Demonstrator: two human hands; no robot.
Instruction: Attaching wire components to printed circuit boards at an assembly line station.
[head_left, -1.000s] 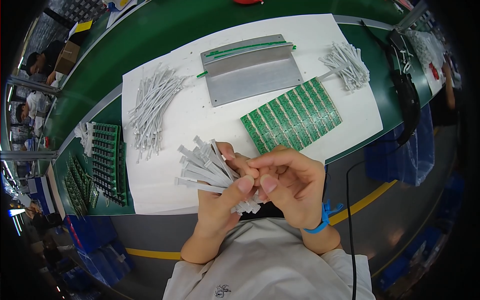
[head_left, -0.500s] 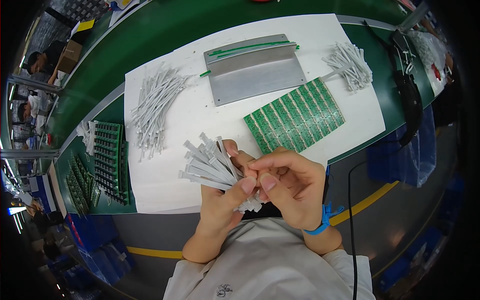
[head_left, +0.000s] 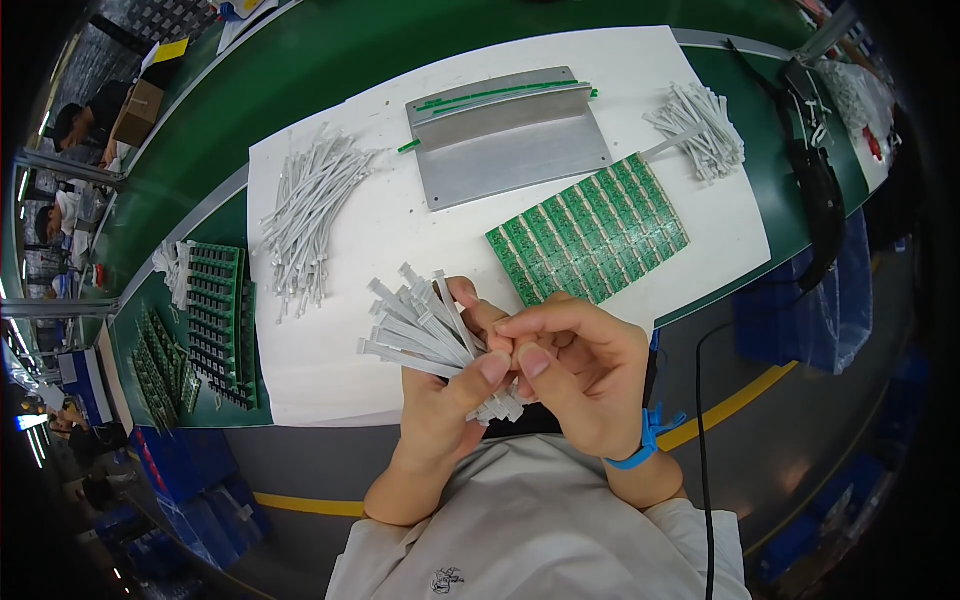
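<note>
A bundle of white flat cables with small plug ends (head_left: 415, 322) fans out from my left hand (head_left: 445, 400), whose fingers are wrapped round it. More plug ends stick out below the fist. My right hand (head_left: 585, 385), with a blue strap on its wrist, touches the left at the thumbs. Its thumb and forefinger pinch close to the left fingertips; what lies between them is too small or hidden to tell. Just beyond the hands, a green circuit board panel (head_left: 590, 232) lies tilted on the white sheet (head_left: 370, 370).
A grey metal fixture (head_left: 510, 150) with green strips stands at the back. Loose white cables lie in piles at left (head_left: 310, 220) and right (head_left: 700, 135). On the green bench, boards with black parts (head_left: 218, 325) and narrow green boards (head_left: 163, 370) sit far left. A black cord (head_left: 703, 430) hangs at right.
</note>
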